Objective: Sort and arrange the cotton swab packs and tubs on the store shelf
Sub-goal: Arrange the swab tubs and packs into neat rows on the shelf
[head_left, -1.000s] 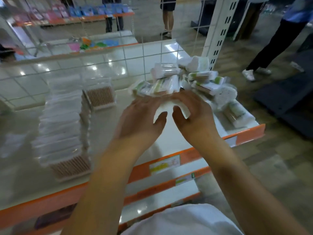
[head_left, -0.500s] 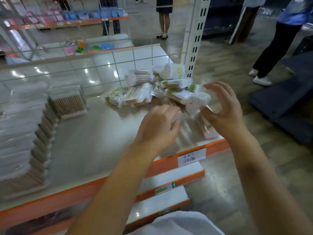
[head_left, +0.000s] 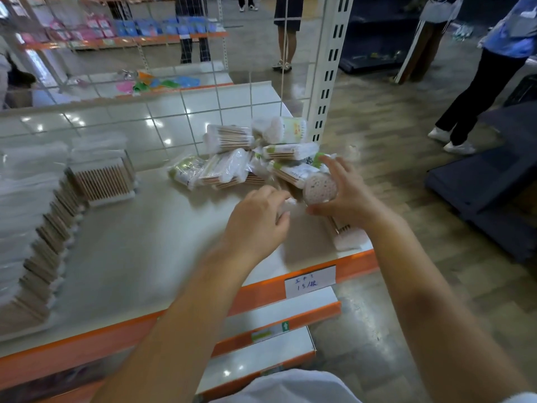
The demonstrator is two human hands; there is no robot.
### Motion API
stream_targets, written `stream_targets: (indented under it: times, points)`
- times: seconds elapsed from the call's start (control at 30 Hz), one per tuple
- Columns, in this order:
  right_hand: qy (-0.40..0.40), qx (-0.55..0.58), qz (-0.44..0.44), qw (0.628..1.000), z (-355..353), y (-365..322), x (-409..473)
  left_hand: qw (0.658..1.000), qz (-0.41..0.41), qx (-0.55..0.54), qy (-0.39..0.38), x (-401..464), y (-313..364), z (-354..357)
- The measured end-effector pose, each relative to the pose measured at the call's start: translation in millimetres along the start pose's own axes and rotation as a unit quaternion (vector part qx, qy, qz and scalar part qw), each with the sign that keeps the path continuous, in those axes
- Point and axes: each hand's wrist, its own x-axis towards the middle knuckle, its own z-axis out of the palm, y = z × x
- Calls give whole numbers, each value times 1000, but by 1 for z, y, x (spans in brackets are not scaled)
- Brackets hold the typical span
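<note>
A loose heap of cotton swab packs [head_left: 232,170] lies at the right end of the grey shelf [head_left: 145,251]. My right hand [head_left: 345,193] grips a round tub of swabs [head_left: 319,189] by its sides, its swab-tip end facing me. My left hand [head_left: 258,219] is curled just left of the tub, fingers bent over something white that I cannot make out. Another flat pack [head_left: 345,237] lies under my right wrist at the shelf's right edge. Clear rectangular swab boxes [head_left: 101,178] stand in rows on the left.
The shelf has an orange front edge with a handwritten price label [head_left: 309,282]. A white slotted upright [head_left: 331,68] rises behind the heap, with a wire grid beside it. Lower shelves stick out below. People stand in the aisle at the right and far back.
My right hand has closed around the round tub and lifted it slightly from the heap. My left hand has stayed close beside it. The view has shifted a little.
</note>
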Motion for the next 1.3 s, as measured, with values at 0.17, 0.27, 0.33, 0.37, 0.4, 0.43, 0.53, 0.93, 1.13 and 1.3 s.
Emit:
stream_targets:
  times: [0.17,0.27,0.33,0.37,0.4,0.43,0.53,0.93,1.13,1.3]
  points:
    - [28,9,-26,999,3,3,-2,1000,-9,-9,8,2,-4,3]
    - [54,50,-56,996,6,7,-6,1000,-12,-17,13,2,-5,4]
    - [73,72,-67,992,5,7,-9,1000,-16,-21,15,2,-6,4]
    - [76,95,-65,990,4,6,-11,999,-18,-24,16,2,-6,4]
    - [75,125,-59,988,3,5,-13,999,-20,-27,17,2,-6,4]
    - [73,151,-53,984,1,4,-15,999,-23,-31,21,2,-6,5]
    - [77,209,-39,974,-4,-1,-20,997,-46,-48,45,2,-4,8]
    - [70,395,-44,915,-25,-48,-45,965,23,-242,97,2,33,-9]
    - [41,375,-26,926,-17,-70,-60,935,-3,-341,91,-3,34,-20]
    - [30,368,-23,929,-14,-77,-67,916,-42,-384,108,-11,31,-31]
